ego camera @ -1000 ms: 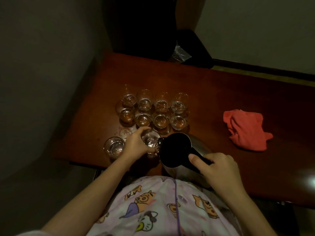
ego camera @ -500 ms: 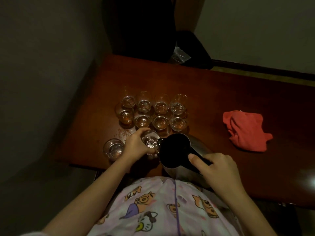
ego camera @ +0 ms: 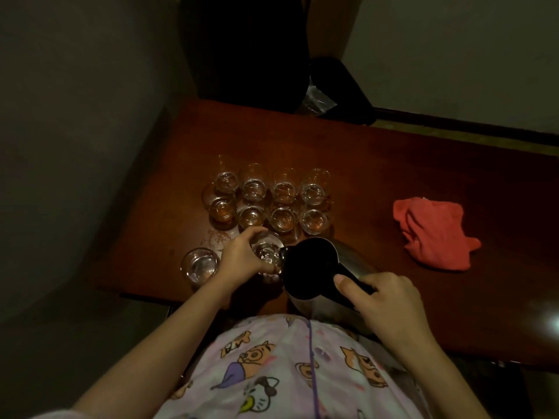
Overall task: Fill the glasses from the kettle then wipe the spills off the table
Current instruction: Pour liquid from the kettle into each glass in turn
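Observation:
My right hand (ego camera: 382, 300) grips the black handle of a steel kettle (ego camera: 308, 269), tilted with its spout at a small clear glass (ego camera: 267, 252). My left hand (ego camera: 242, 255) is wrapped around that glass near the table's front edge. Another glass (ego camera: 199, 264) stands alone to the left. Behind them several glasses (ego camera: 272, 201) with liquid stand in two rows. A wet patch (ego camera: 216, 237) shines on the wood beside the left hand. A red cloth (ego camera: 435, 232) lies crumpled at the right.
The dark red-brown table (ego camera: 378, 176) ends at a front edge close to my body. A dark object and a crinkled clear bag (ego camera: 319, 99) sit at the table's far edge. Grey walls close in at left and behind.
Hands, kettle and held glass stay in nearly the same place; only the view has shifted slightly.

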A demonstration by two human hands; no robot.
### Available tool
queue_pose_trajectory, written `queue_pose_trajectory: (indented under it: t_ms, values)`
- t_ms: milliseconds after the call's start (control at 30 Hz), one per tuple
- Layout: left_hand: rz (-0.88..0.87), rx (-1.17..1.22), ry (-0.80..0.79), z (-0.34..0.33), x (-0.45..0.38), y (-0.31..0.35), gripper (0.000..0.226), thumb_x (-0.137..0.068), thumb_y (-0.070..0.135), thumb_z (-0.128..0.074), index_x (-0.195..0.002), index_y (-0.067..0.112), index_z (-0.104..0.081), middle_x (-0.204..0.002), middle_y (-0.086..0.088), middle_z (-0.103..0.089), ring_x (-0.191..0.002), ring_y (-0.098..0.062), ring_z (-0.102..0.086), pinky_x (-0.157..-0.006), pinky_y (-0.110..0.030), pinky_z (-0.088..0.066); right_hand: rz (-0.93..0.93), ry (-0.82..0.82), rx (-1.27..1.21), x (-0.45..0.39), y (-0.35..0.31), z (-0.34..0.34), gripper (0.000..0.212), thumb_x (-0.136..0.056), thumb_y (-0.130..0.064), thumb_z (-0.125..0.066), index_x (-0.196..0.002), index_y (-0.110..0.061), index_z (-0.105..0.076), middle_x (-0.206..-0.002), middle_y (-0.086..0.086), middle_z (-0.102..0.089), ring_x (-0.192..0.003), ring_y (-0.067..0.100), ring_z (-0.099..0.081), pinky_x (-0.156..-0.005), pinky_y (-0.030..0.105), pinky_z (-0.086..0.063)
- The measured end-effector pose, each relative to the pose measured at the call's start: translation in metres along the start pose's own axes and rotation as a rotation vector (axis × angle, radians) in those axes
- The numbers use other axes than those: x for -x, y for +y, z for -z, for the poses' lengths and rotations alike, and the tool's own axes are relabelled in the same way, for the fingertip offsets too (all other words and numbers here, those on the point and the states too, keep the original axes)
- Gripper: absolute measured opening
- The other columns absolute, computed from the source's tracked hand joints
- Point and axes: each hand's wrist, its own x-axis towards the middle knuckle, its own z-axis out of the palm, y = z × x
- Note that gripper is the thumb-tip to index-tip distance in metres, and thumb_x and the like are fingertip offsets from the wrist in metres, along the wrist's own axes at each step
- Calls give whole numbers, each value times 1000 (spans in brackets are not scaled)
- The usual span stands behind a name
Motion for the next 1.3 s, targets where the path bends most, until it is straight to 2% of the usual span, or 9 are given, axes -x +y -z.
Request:
queue_pose_trajectory:
  t_ms: [267, 567, 833, 967, 1200, 1300]
  values:
    - [6, 14, -23, 1, 1, 0, 78, -50, 11, -87, -122, 20, -57, -106, 10, -58, -96, -3, -50, -62, 6, -33, 0, -12, 4, 2, -3, 2, 55, -80, -51, -57, -44, -10, -47, -37, 1, -37, -37, 16, -35, -44, 28, -21]
    - [9, 30, -13, 0, -1, -1, 78, -47, 10, -88, -119, 18, -59, -102, 10, -60, -95, -4, -54, -65, 4, -36, -12, -8, 15, 2, -6, 1, 58, -79, -53, -57, -49, -4, -53, -38, 1, -38, -38, 17, -36, -44, 29, -21]
    - [8, 15, 1, -2, -2, 0, 77, -48, 12, -88, -118, 21, -59, -101, 11, -59, -96, -4, -54, -68, 0, -34, -17, -13, 6, 3, -6, 3, 56, -80, -53, -58, -45, -9, -50, -37, 0, -37, -37, 15, -35, -43, 28, -21]
    - [12, -3, -2, -3, -1, 0, 80, -47, 16, -89, -120, 22, -57, -105, 9, -59, -97, -8, -54, -77, -17, -40, -22, -19, 10, 4, -4, 3, 57, -80, -54, -57, -47, -7, -52, -37, 0, -37, -36, 14, -34, -43, 26, -20]
    - [24, 2, -3, -5, -1, 1, 81, -47, 15, -89, -121, 23, -57, -104, 8, -58, -99, -9, -53, -84, -23, -45, -25, -14, -3, 6, -2, 4, 58, -79, -53, -57, -46, -7, -49, -37, 0, -37, -37, 15, -35, -44, 28, -21]
    - [26, 5, -4, -6, -1, 1, 80, -46, 17, -89, -119, 24, -57, -107, 5, -62, -97, -12, -58, -87, -29, -50, -20, -6, 6, 7, -1, 4, 57, -79, -54, -57, -43, -11, -45, -36, 0, -35, -35, 13, -33, -43, 26, -20]
